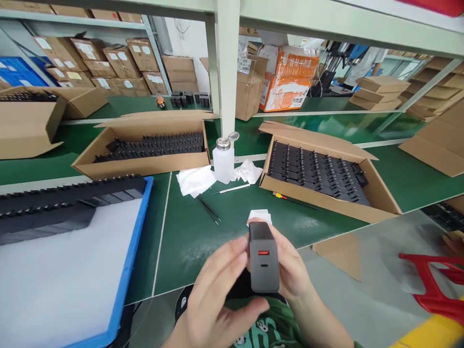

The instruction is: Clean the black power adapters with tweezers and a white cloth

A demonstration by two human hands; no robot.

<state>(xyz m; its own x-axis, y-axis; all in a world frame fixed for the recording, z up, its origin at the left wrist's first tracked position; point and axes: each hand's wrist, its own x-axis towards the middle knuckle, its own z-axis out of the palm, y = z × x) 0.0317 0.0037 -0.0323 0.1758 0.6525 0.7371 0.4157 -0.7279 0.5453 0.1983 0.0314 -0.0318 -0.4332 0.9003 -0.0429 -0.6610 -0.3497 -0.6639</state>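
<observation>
A black charger [264,275] with one red USB port and one smaller dark port facing me is upright above the table's front edge. My right hand [295,268] is closed around its right side and back; some of those fingers are hidden behind it. My left hand [217,285] is open at its left, thumb and fingers apart, the fingertips close to the charger's side; whether they touch it I cannot tell. Just beyond the charger shows a piece of white cloth or tissue [259,215], partly covered by it.
Cartons of black chargers stand at left [145,166] and right [326,200]. A blue-edged tray [126,261] holds more. Between are a pump bottle [224,162], white wipes [195,181], tweezers [209,210] and a white stick [235,188]. A red stool [431,285] is at lower right.
</observation>
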